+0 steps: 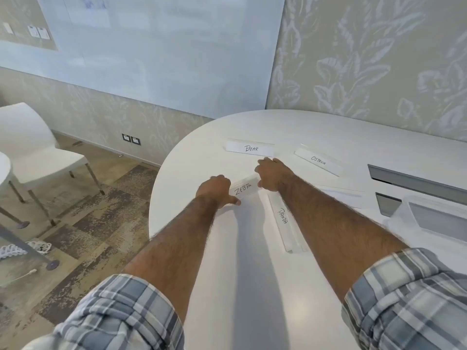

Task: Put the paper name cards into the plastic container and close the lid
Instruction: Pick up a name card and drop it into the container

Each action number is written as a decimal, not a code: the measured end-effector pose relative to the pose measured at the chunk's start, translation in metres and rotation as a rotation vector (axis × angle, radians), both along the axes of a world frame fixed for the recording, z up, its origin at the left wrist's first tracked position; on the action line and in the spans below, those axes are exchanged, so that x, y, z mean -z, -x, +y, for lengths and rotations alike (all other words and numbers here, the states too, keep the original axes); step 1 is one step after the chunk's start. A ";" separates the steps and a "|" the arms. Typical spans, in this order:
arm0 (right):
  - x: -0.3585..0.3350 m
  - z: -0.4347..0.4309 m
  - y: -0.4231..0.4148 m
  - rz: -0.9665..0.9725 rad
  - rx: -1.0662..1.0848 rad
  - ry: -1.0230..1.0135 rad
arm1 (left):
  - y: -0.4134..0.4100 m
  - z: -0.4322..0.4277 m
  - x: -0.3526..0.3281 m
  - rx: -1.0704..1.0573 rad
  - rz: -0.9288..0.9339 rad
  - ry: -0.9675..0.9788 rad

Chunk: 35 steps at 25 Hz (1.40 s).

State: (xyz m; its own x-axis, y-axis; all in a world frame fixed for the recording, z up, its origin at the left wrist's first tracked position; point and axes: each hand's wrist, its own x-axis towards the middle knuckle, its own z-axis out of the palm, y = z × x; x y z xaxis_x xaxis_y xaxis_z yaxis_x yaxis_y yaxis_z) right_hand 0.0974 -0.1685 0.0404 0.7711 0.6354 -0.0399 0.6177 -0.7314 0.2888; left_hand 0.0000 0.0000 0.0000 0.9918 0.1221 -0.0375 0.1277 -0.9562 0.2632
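We hold the ZEBRA card (pixel 243 189), a thin paper strip, pinched between our left hand (pixel 216 189) and right hand (pixel 273 175); four lettered strips counted, the clear plastic container (pixel 414 223) far right of our right hand

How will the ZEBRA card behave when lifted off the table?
Probably light and fairly stiff: the ZEBRA card looks like paper in a clear holder, as the PANDA card does. Likely slippery on the glossy table. Both hands, left hand and right hand, pinch its ends, suggesting awkward length.
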 end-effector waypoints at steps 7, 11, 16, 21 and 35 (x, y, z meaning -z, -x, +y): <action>0.009 0.017 -0.015 0.157 0.072 0.007 | -0.013 0.017 0.005 -0.020 0.074 0.031; 0.018 0.018 -0.021 0.257 0.088 -0.020 | -0.017 0.029 0.006 0.008 0.083 0.058; 0.023 0.013 -0.026 0.283 0.080 -0.109 | -0.019 0.037 0.005 0.010 0.074 0.071; 0.009 0.005 -0.020 0.216 0.068 -0.187 | -0.019 0.038 -0.010 0.013 0.016 0.049; -0.102 -0.134 0.019 -0.001 0.200 -0.236 | -0.027 -0.083 -0.114 0.156 -0.166 -0.013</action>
